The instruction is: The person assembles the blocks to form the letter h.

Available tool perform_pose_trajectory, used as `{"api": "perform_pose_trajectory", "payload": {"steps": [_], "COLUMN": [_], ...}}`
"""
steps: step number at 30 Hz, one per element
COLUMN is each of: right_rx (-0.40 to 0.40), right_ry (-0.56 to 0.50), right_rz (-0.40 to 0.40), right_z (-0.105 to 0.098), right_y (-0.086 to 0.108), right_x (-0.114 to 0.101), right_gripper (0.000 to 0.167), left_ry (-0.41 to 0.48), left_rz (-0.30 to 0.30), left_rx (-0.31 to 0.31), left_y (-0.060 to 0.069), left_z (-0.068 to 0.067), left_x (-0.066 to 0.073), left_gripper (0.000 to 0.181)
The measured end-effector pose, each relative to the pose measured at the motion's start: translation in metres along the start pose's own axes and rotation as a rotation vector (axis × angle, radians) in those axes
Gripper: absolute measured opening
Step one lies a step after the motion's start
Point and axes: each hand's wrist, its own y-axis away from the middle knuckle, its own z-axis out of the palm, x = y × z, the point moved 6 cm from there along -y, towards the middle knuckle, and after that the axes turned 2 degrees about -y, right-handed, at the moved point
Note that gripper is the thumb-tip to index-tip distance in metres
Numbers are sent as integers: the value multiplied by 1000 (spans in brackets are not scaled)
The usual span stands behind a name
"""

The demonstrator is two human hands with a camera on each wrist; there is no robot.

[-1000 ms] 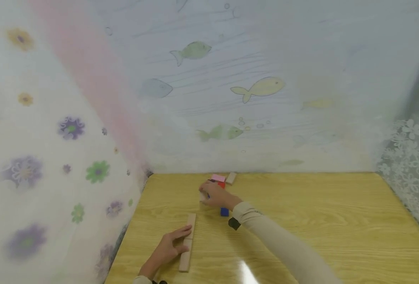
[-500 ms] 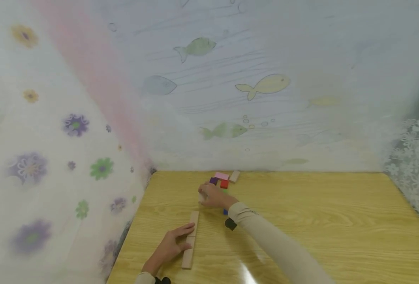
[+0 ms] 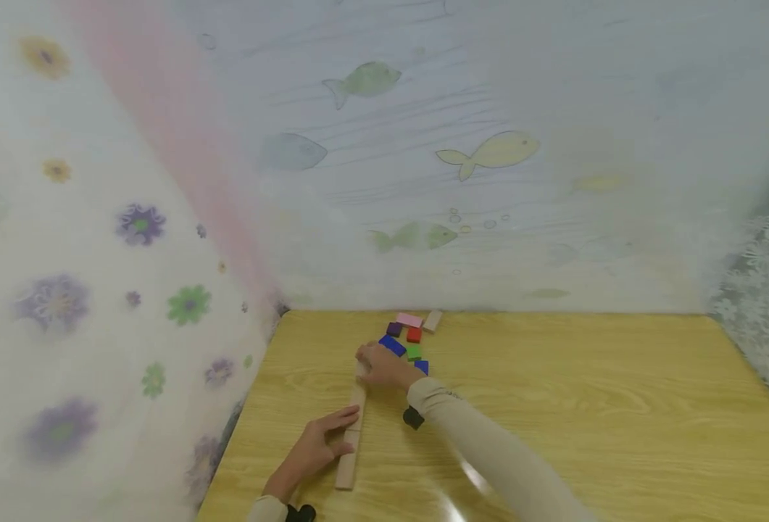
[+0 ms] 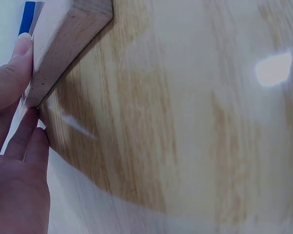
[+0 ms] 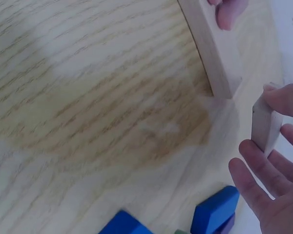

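Right hand [image 3: 387, 365] is pinching one pale wooden block [image 5: 264, 126] just past the far end of the plain block row [image 3: 347, 470], apparently extending it, while left hand [image 3: 314, 448], fingers extended, is touching the row, the next move likely requiring flush alignment.

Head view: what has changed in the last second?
The right grip moved its wooden block left, roughly into line with the far end of the wooden row, uncovering the blue block and green block. Nothing was released. The left grip stayed on the row.
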Motion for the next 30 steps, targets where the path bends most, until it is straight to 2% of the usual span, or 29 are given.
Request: {"api": "perform_pose_trajectory", "payload": {"steps": [6, 13, 20, 23, 30], "right_rx": [4, -1, 28, 31, 27], "right_ry": [43, 86, 158, 187, 203], "right_rz": [13, -1, -26, -32, -47], "right_z": [8, 19, 21, 22, 23], "right_y": [-1, -3, -1, -1, -1], "right_x": [1, -2, -3, -2, -3], "right_gripper": [34, 31, 26, 20, 16], "left_ry": [-35, -33, -12, -8, -29], "left_rz": [10, 2, -12, -16, -27], "left_rx": [-3, 10, -10, -8, 7], "left_y": [-2, -1, 1, 1, 0], "left_z": [1, 0, -6, -5, 0], "left_x": [1, -1, 38, 32, 3], "left_gripper": [54, 53, 49, 50, 52]}}
